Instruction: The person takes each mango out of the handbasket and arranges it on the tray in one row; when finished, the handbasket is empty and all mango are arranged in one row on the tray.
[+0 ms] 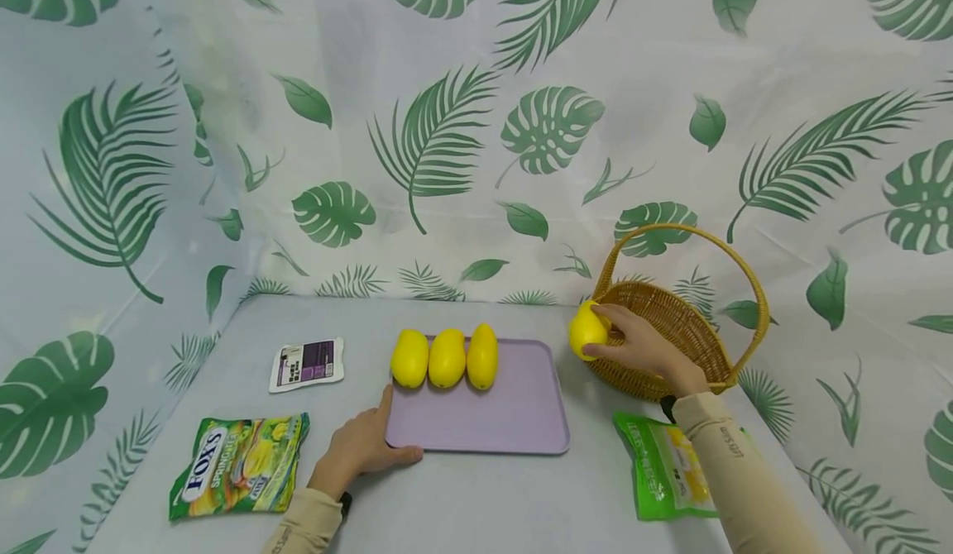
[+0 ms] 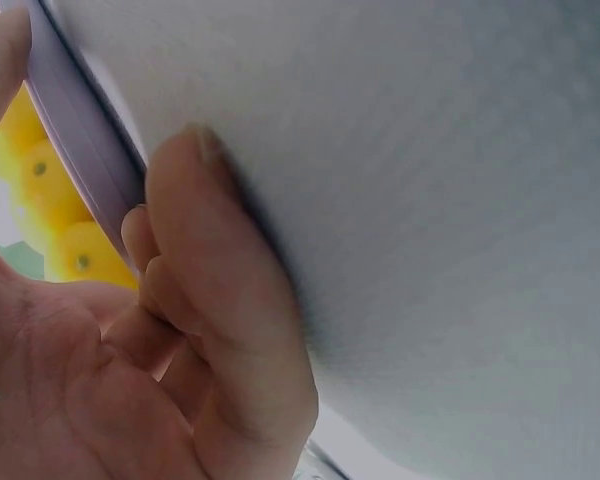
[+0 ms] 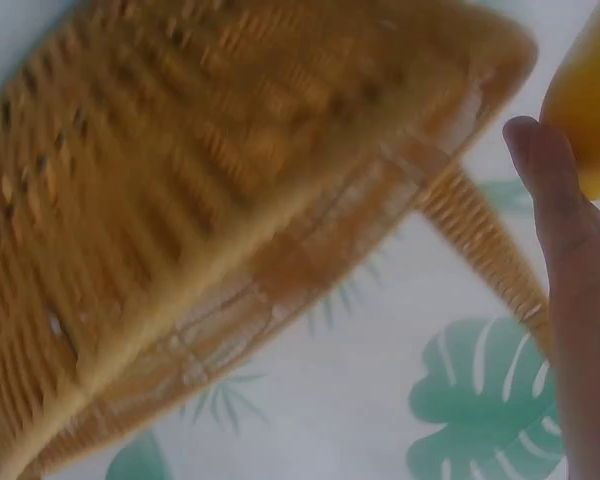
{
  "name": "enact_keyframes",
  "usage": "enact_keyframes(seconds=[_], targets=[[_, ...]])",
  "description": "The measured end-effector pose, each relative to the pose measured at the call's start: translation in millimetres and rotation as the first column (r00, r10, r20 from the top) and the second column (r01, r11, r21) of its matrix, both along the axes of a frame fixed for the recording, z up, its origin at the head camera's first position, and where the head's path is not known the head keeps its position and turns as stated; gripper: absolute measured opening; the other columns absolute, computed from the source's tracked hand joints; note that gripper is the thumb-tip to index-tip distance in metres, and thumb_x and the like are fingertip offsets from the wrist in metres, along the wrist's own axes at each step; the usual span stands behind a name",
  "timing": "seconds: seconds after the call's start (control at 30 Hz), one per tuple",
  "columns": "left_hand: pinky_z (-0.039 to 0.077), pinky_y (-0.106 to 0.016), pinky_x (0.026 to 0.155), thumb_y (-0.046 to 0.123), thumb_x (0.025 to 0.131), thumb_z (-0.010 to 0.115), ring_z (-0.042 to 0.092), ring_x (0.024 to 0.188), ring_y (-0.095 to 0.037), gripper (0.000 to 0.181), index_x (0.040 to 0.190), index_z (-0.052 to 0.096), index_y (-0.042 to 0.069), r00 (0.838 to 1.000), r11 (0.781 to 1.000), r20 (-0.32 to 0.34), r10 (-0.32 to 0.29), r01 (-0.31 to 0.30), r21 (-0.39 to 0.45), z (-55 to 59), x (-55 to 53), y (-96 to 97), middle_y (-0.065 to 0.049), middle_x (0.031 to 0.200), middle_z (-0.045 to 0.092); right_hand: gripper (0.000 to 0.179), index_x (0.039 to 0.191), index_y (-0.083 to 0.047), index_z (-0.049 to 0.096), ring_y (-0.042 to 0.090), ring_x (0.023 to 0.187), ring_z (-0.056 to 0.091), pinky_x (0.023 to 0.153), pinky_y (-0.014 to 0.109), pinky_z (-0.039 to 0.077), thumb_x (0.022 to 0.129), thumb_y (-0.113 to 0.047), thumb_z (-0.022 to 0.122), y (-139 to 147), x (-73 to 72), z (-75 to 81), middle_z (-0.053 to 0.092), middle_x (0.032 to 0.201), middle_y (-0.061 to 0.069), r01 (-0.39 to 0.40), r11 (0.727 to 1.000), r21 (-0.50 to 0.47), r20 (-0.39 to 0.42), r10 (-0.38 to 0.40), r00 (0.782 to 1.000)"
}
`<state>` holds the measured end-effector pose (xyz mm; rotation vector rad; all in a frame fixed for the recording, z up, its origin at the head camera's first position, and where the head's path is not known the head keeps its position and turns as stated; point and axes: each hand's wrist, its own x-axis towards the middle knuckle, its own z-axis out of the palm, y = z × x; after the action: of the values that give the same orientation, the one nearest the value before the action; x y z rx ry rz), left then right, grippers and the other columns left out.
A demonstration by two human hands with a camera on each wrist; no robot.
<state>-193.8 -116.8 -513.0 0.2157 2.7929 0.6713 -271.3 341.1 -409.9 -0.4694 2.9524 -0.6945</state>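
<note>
My right hand [image 1: 633, 341] holds a yellow mango [image 1: 588, 331] between thumb and fingers, beside the left rim of a wicker basket [image 1: 655, 302]. In the right wrist view, part of the mango [image 3: 592, 110] shows at the right edge, apart from the basket [image 3: 130, 200]. Three more mangoes [image 1: 447, 359] stand in a row along the back left of a lilac tray [image 1: 484, 422]. At the tray's front left corner, my left hand [image 1: 361, 442] grips the edge, thumb along the front and a finger along the left side. Its other fingers look curled in the left wrist view.
A green candy bag [image 1: 240, 465] lies at the front left, with a small white and purple packet [image 1: 307, 364] behind it. Partly under the right forearm is a green snack bag [image 1: 666, 467]. The basket's tall handle [image 1: 744, 269] arches above it. A leaf-print curtain [image 1: 447, 124] surrounds the table.
</note>
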Motion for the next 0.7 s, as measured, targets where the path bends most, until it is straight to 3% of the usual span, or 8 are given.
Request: enact_keyframes(seconds=[0.17,0.33,0.7], targets=[[0.053,-0.057,0.091,0.064,0.07,0.082,0.064,0.115,-0.042,0.123,0.159,0.021,0.003,1.0,1.0,-0.002,-0.001,0.001,-0.003,-1.0,0.4,0.3,-0.028,0.136,0.06,0.085,0.155,-0.007,0.036,0.051,0.14,0.039,0.107,0.066,0.041,0.09,-0.049,0.071,-17.4,6.0,-3.8,0.032,0.159,0.026,-0.044,0.999,0.021,-0.023,0.044,0.999],[0.054,-0.056,0.09,0.064,0.07,0.082,0.065,0.114,-0.041,0.124,0.159,0.021,0.003,1.0,1.0,-0.001,0.0,0.0,-0.005,-0.5,0.3,0.3,-0.028,0.136,0.061,0.087,0.155,-0.008,0.037,0.054,0.142,0.034,0.108,0.071,0.035,0.088,-0.052,0.072,-27.9,7.1,-7.6,0.028,0.161,0.027,-0.038,0.998,0.044,-0.022,0.039,0.999],[0.054,-0.056,0.09,0.065,0.07,0.082,0.065,0.114,-0.04,0.124,0.159,0.022,0.004,1.0,1.0,0.005,0.011,-0.011,0.001,-1.4,0.7,0.7,-0.026,0.136,0.061,0.088,0.154,-0.013,0.04,0.049,0.143,0.038,0.11,0.066,0.038,0.085,-0.055,0.074,-47.8,4.0,-23.6,0.032,0.162,0.021,-0.068,0.998,0.013,0.01,0.068,0.998]])
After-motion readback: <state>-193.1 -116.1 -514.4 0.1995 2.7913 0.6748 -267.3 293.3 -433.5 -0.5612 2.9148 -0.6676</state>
